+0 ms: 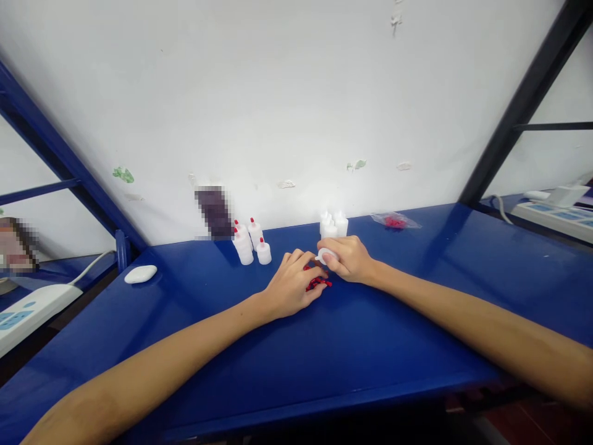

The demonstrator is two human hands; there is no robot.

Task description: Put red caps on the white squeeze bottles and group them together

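My right hand (348, 258) is closed around a small white squeeze bottle (328, 255), tilted so its pointed nozzle faces left. Over a small pile of red caps (317, 283) on the blue table, my left hand (291, 284) has its fingers apart and curved, partly hiding the pile. Its fingertips are close to the bottle's nozzle; whether they touch it I cannot tell. Behind my right hand stands a group of white bottles (340, 224) with bare nozzles. To the left stand several white bottles (264, 253) fitted with red caps.
A clear plastic bag with red caps (395, 221) lies at the back right. On the left of the blue table (324, 352) is a white rounded case (141, 274). A blurred dark rectangle (215, 212) leans on the wall. Power strips (32, 315) lie beyond the frame posts.
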